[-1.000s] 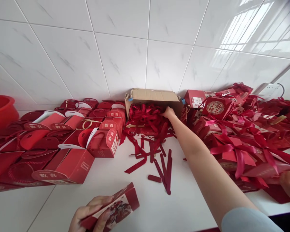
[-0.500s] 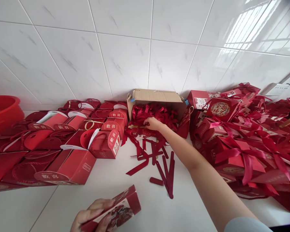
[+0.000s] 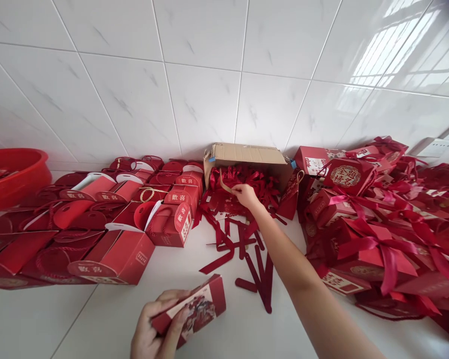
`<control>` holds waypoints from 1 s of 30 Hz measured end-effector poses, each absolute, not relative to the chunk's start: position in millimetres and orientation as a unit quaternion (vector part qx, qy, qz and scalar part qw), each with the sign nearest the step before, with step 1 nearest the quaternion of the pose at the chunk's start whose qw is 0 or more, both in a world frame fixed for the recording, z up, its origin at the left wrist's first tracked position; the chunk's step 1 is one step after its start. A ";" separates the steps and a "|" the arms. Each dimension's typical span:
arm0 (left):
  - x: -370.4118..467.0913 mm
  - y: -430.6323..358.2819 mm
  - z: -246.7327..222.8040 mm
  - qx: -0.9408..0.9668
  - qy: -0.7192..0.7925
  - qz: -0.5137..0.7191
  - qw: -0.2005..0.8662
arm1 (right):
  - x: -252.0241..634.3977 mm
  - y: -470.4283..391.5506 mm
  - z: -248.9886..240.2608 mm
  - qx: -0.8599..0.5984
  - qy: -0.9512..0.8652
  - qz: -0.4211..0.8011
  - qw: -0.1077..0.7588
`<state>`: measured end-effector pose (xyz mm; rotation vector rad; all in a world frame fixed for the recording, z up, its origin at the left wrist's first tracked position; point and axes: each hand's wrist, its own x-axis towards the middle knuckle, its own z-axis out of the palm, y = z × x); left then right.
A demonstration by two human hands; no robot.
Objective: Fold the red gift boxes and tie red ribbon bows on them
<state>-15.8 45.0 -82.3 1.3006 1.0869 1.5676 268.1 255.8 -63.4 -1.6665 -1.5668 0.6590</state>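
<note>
My left hand [image 3: 153, 319] grips a small red box [image 3: 200, 311] with a printed picture on its side, low above the white surface at the front. My right hand [image 3: 245, 195] reaches far forward, its fingers pinched on one end of a narrow gold strip [image 3: 224, 185], which stands up and curves to the left. Behind that hand, a brown cardboard box [image 3: 248, 152] lies open towards me, full of dark red ribbons [image 3: 259, 178]. More flat red ribbon strips [image 3: 219, 262] spill onto the surface between my two hands.
Rows of red gift boxes [image 3: 119, 254] with rope handles stand to the left, a red plastic basin [image 3: 18, 172] behind them. On the right, red boxes tied with bows [image 3: 375, 244] are piled up. A tiled wall [image 3: 205, 104] rises at the back.
My right hand has lifted one end of the gold strip off the pile. The left hand, with the small red box, sits slightly further right and higher in view.
</note>
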 end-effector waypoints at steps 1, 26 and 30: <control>-13.1 49.2 -82.6 0.523 0.431 0.616 0.401 | 265.2 244.4 -56.5 -0.632 -0.600 0.283 0.401; 0.7 29.6 12.6 0.841 0.198 0.488 0.126 | 156.4 -13.6 -19.1 -0.147 -0.304 0.751 0.568; -7.1 14.0 -3.8 0.847 0.195 0.478 0.125 | 147.5 -32.3 -29.0 -0.125 -0.259 0.787 0.545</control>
